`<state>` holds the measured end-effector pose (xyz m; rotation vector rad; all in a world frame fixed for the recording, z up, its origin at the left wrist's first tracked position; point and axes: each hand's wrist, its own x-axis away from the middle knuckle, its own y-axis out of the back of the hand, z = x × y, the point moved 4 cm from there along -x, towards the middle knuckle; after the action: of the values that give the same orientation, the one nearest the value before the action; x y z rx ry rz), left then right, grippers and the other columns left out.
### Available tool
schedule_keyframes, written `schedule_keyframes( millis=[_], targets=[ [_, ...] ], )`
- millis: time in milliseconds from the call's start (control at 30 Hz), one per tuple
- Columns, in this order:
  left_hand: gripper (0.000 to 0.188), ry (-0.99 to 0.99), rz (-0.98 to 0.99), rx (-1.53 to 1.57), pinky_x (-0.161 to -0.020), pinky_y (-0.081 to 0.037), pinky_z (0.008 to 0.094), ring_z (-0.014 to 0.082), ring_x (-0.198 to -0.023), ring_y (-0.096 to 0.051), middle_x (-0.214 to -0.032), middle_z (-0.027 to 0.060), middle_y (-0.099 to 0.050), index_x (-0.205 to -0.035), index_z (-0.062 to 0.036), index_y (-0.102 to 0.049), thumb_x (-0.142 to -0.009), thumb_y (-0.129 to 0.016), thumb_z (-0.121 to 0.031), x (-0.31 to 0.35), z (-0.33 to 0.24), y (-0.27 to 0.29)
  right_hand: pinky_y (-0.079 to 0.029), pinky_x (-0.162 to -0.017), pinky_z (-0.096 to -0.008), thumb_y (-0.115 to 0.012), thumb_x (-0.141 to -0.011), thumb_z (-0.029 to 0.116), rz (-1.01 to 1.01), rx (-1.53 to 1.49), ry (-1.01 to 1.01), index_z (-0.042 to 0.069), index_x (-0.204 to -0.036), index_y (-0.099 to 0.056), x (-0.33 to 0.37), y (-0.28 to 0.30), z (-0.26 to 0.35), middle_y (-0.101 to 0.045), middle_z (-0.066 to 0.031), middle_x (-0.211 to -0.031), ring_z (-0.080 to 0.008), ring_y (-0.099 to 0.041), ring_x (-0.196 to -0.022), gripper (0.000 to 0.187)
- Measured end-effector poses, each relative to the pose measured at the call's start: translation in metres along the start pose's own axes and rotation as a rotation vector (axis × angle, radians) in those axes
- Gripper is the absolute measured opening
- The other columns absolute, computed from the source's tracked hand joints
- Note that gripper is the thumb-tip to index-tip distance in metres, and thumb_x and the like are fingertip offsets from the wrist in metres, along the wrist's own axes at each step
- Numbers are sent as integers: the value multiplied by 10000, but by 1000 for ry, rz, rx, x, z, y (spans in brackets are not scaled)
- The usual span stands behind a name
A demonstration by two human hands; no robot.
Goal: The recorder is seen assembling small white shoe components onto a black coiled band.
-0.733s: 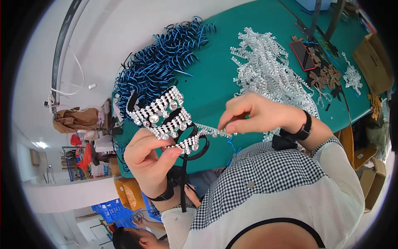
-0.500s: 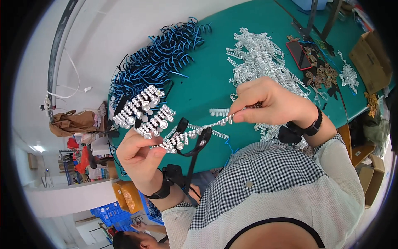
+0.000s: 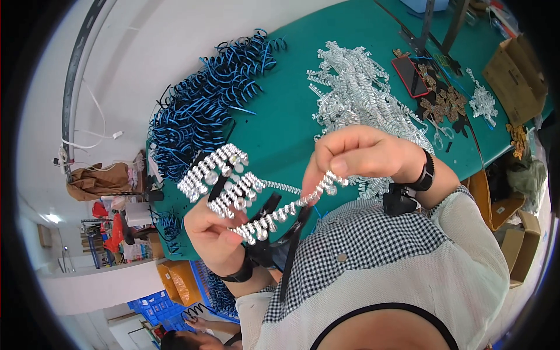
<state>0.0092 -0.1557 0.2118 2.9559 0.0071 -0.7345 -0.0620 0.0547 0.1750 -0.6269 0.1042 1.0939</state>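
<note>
A silver rhinestone trim (image 3: 280,214) with round drop stones stretches between my two hands. My left hand (image 3: 214,236) pinches its left end, and coiled loops of the same trim stand above those fingers. At the other end, my right hand (image 3: 356,153) is closed on the trim between thumb and fingers. A black ribbon (image 3: 296,236) hangs behind the trim, down toward my checked clothing. Beyond my right hand lies a large heap of silver trim strips (image 3: 350,87) on the green table (image 3: 286,111).
Blue-and-black curled strips (image 3: 204,105) are piled at the table's far left. To the right lie a red-edged phone (image 3: 410,76), brown flower-shaped pieces (image 3: 446,104), scissors (image 3: 440,133) and a cardboard box (image 3: 516,79). Another person (image 3: 195,338) is at the lower left.
My left hand has moved right and down with the trim. My right hand has shifted slightly left and down, and the trim's right end now shows below its fingers.
</note>
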Motion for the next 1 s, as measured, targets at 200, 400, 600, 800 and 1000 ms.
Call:
schedule_keyframes(
  millis=[200, 400, 600, 800, 1000],
  targets=[
    [401, -33, 18, -92, -689, -432, 288, 155, -709, -542, -740, 78, -551, -681, -28, -474, -760, -672, -367, 15, 5, -4, -381, -626, -233, -480, -897, 168, -147, 180, 36, 6, -864, -547, 13, 10, 0, -574, -23, -795, -79, -495, -713, 179],
    [301, -95, -151, 21, -588, -396, 239, 146, -670, -543, -754, 82, -571, -711, 10, -600, -640, -786, -216, 4, 8, 6, -363, -532, -236, -631, -773, 113, -281, 840, 259, 30, -859, -632, 27, 1, 28, -534, -34, -710, -110, -474, -606, 120],
    [256, -85, -45, -147, -558, -368, 226, 131, -623, -530, -709, 60, -573, -698, 2, -629, -566, -804, -131, 7, 1, 19, -341, -436, -252, -698, -688, 111, -297, 1124, 289, 56, -774, -656, 28, -27, 52, -490, -35, -634, -127, -455, -510, 110],
    [281, -118, -19, -75, -583, -415, 237, 149, -653, -571, -772, 92, -618, -649, -5, -615, -539, -831, -146, 8, -1, 20, -311, -452, -255, -729, -649, 135, -260, 1111, 310, 66, -762, -686, 22, -35, 62, -471, -11, -622, -115, -443, -524, 139],
    [447, -249, -92, -44, -507, -496, 259, 174, -562, -586, -784, 115, -614, -853, -24, -581, -650, -764, -377, 22, -3, 18, -353, -510, -226, -678, -702, 40, -179, 876, 240, 47, -770, -663, 12, -27, 53, -496, -27, -693, -99, -464, -591, 70]
  ],
)
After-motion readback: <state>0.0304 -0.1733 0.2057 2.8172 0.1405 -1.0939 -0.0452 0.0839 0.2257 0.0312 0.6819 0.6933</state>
